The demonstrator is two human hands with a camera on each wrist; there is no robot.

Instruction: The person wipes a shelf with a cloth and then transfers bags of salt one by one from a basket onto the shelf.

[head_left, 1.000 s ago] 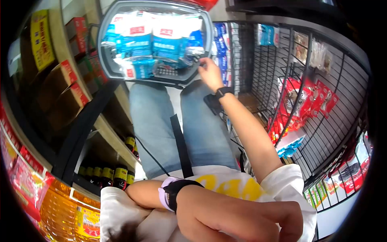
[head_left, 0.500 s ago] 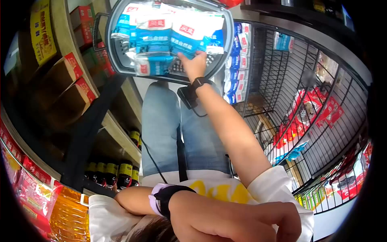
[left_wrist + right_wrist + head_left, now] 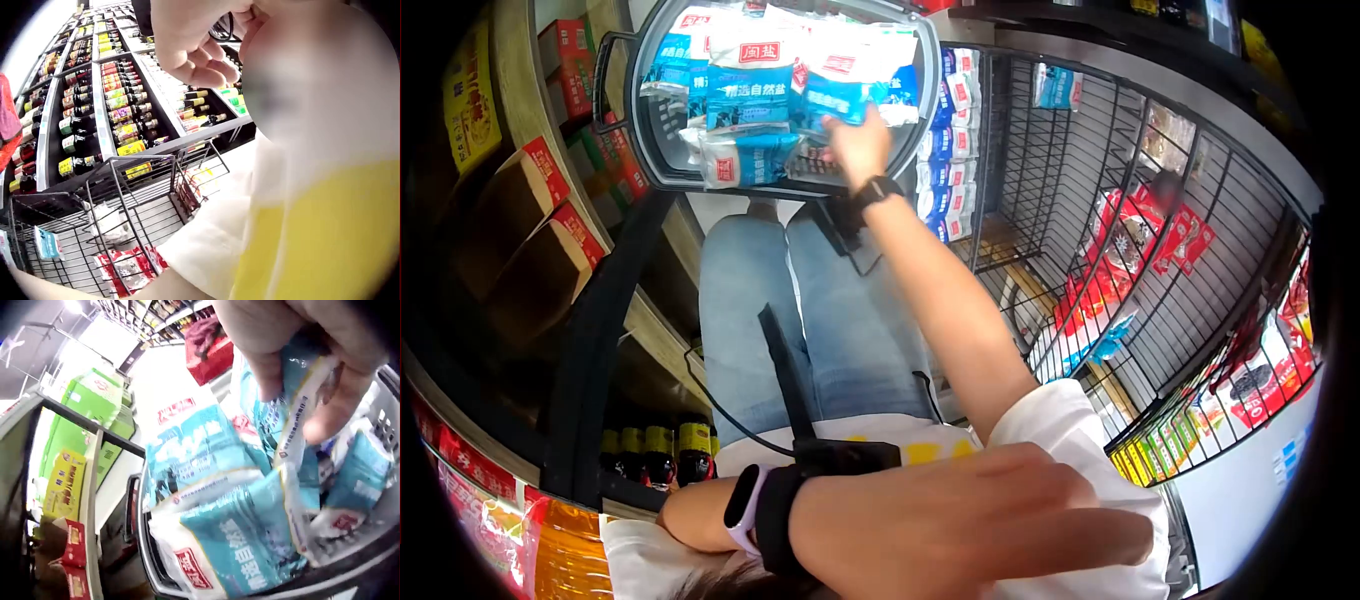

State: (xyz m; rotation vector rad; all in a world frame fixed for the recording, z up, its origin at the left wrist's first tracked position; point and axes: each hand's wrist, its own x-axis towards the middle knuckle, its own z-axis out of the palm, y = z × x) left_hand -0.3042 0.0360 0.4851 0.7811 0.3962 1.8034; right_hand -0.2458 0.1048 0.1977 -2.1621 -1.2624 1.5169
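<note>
My right hand (image 3: 862, 145) reaches into a grey shopping basket (image 3: 929, 90) and grips the lower edge of a blue-and-white salt bag (image 3: 838, 92). In the right wrist view, the thumb and fingers pinch this bag (image 3: 290, 403) from both sides, crumpling its end. Other salt bags (image 3: 745, 95) lie beside it, one of them flat (image 3: 234, 540) at the near rim. My left hand (image 3: 960, 515) is bent across the front of my body, well away from the basket. Its fingers hang loosely curled with nothing in them, as the left wrist view (image 3: 200, 56) shows.
A black wire rack (image 3: 1090, 130) with red packets (image 3: 1130, 235) stands on the right. Stacked salt bags (image 3: 948, 150) line the space beside the basket. At left are wooden shelves (image 3: 530, 60) with cartons, dark bottles (image 3: 660, 450) and an oil jug (image 3: 570, 550).
My right hand has moved left from the basket's lower right rim onto a salt bag and now grips it. The left hand stays near my body, its fingers now stretched farther to the right.
</note>
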